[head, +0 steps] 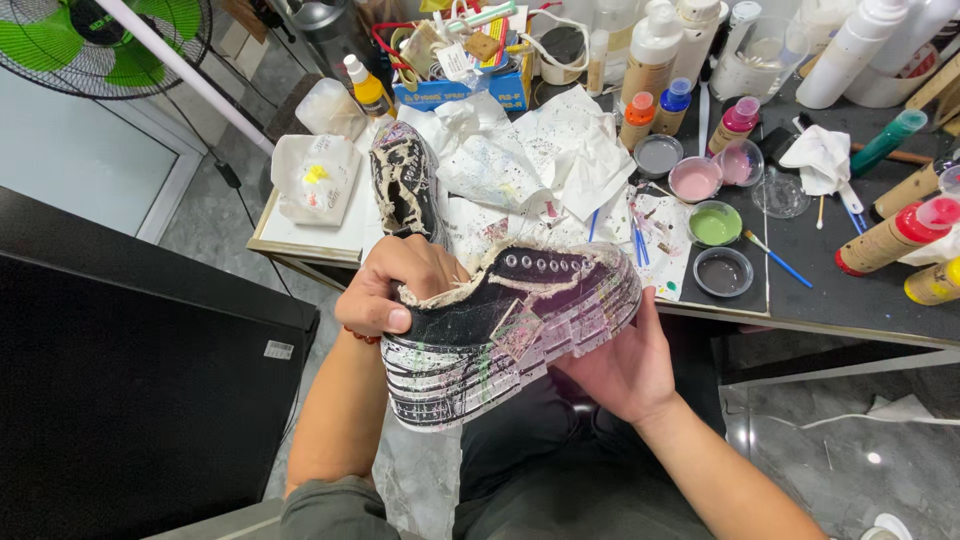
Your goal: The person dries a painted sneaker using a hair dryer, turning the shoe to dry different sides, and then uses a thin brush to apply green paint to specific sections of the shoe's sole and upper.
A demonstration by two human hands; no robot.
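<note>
The painted platform sneaker (515, 325) is held in the air above the person's lap, just in front of the near edge of the tabletop (810, 270), and touches no surface. The left hand (395, 290) grips the heel end: its fingers (405, 255) are curled closed over the frayed collar and its thumb presses on the black upper, which fixes the shoe against rotation. The right hand (625, 365) lies under the toe end with the palm up and its fingers loosely open against the sole edge, cupping rather than clamping; this carries the weight while leaving the painted side wall exposed to view. The shoe is tilted on its side, with the streaked thick sole facing the camera and the row of eyelets (545, 263) turned upward. Its long axis runs from lower left to upper right; the heel points toward the left hand and the toe toward the paint dishes. A second sneaker (405, 185) stands on the tabletop just behind the left hand, beside crumpled paint-stained paper (520, 150). Shallow dishes of pink paint (695, 178), green paint (714, 223) and grey paint (722, 271) sit near a blue-handled brush (778, 258) and several squeeze bottles (885, 240), all within reach of the right hand
</note>
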